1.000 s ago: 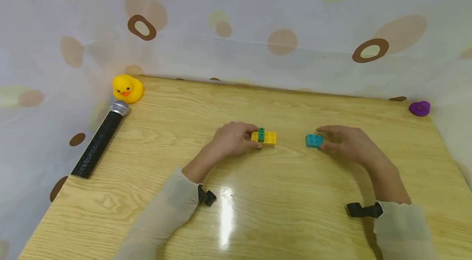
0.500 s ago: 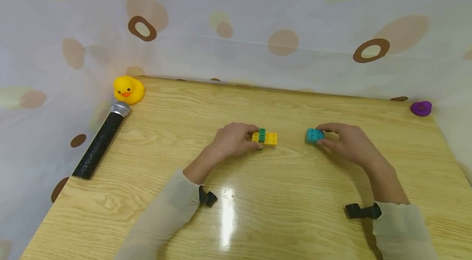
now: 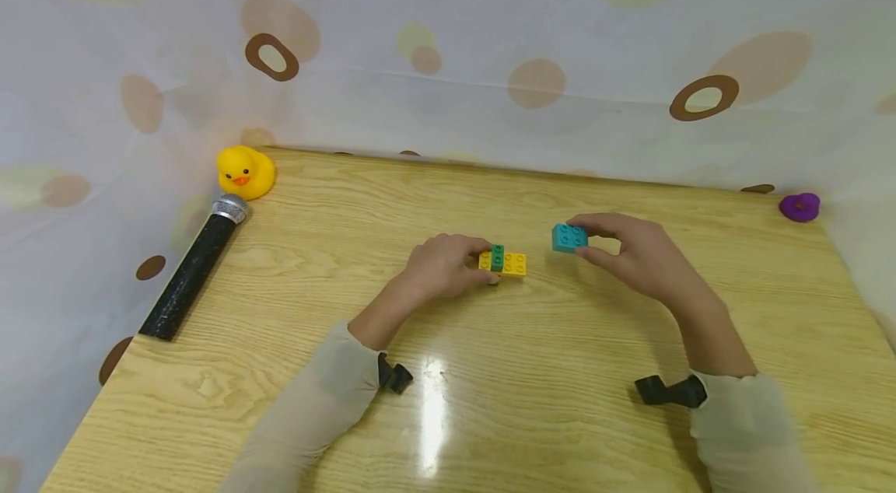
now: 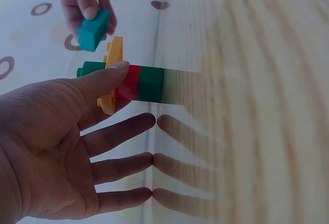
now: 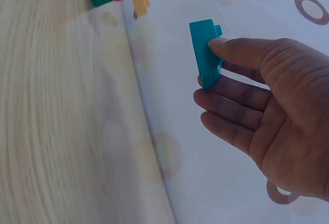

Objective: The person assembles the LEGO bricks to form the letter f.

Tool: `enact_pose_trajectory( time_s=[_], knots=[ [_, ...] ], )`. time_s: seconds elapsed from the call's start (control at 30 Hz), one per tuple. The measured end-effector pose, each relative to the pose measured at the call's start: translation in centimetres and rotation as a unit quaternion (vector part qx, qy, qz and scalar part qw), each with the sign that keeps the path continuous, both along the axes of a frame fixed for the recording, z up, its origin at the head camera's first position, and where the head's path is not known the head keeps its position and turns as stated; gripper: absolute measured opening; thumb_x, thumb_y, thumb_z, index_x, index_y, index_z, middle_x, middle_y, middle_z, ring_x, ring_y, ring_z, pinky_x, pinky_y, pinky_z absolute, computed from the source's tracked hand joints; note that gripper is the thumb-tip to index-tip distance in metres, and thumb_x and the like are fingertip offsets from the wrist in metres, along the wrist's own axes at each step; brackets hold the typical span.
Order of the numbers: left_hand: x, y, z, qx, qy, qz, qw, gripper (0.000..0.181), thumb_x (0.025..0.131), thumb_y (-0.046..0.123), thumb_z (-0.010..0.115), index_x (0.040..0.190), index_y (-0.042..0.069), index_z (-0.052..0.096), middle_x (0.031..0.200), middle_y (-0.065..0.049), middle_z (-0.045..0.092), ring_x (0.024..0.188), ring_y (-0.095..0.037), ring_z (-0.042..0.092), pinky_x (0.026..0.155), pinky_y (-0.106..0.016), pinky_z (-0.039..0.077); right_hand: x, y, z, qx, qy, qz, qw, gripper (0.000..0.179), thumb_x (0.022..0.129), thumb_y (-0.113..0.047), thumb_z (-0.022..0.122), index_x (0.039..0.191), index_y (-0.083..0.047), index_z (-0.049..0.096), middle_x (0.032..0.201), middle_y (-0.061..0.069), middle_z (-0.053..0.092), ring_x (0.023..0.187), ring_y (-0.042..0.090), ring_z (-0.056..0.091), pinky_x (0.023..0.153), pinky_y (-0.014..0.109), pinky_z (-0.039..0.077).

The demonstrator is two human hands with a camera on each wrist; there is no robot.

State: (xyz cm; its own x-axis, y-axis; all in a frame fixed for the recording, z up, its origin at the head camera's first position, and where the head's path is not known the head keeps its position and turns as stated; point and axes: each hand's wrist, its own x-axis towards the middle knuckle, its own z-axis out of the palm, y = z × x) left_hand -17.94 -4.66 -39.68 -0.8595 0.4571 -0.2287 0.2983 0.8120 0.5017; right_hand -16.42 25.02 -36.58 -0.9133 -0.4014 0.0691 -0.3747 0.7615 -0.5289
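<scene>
A stack of toy building bricks [image 3: 514,264] stands on the wooden table, pinched between the thumb and index finger of my left hand [image 3: 442,265]. The left wrist view shows its layers: a green brick [image 4: 151,85] at the table, a red brick [image 4: 129,84], a wider yellow brick [image 4: 117,49] and a green brick on top. The left hand's other fingers are spread straight, tips at the tabletop. To the right of the stack, my right hand [image 3: 640,253] pinches a teal brick [image 3: 568,238] above the table, apart from the stack. Its underside faces the right wrist camera.
A yellow rubber duck [image 3: 246,173] sits at the table's back left corner, touching or close to a black microphone [image 3: 192,271] along the left edge. A purple toy [image 3: 799,206] lies at the back right corner. Patterned cloth [image 3: 483,50] hangs behind the table.
My right hand has taken hold of the teal brick, lifted it off the table and carried it left towards the stack. The left hand and the stack have stayed in place.
</scene>
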Motion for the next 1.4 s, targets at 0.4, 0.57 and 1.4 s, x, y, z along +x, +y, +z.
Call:
enact_pose_trajectory(
  time_s=[0.4,0.57,1.4],
  knots=[
    [-0.1,0.0,-0.2,-0.002,0.006,-0.003,1.0,0.057,0.093,0.05,0.071,0.143,0.025,0.06,0.136,0.0,0.067,0.111,-0.022,0.067,0.077,-0.036,0.054,-0.4,-4.3,0.8,-0.027,0.011,0.038,0.9989,0.039,0.097,-0.017,0.071,0.134,-0.01,0.065,0.131,0.013,0.068,0.12,0.035,0.065,0.097,0.057,0.051],
    [-0.1,-0.1,-0.2,-0.004,0.007,-0.001,1.0,0.056,0.092,0.05,0.071,0.142,0.026,0.061,0.135,0.001,0.068,0.114,-0.023,0.067,0.077,-0.039,0.055,-0.4,-5.8,0.3,-0.039,0.012,0.063,0.9972,0.038,0.096,-0.017,0.072,0.133,-0.011,0.066,0.129,0.01,0.07,0.117,0.031,0.067,0.096,0.055,0.053],
    [0.0,0.0,-0.1,-0.002,0.012,-0.007,0.9999,0.053,0.093,0.049,0.071,0.14,0.026,0.062,0.121,0.003,0.072,0.1,-0.019,0.067,0.069,-0.033,0.05,0.0,-7.3,-0.7,-0.011,0.021,0.083,0.9963,0.037,0.095,-0.019,0.073,0.131,-0.014,0.068,0.12,0.006,0.072,0.108,0.023,0.067,0.091,0.049,0.055]
  ],
)
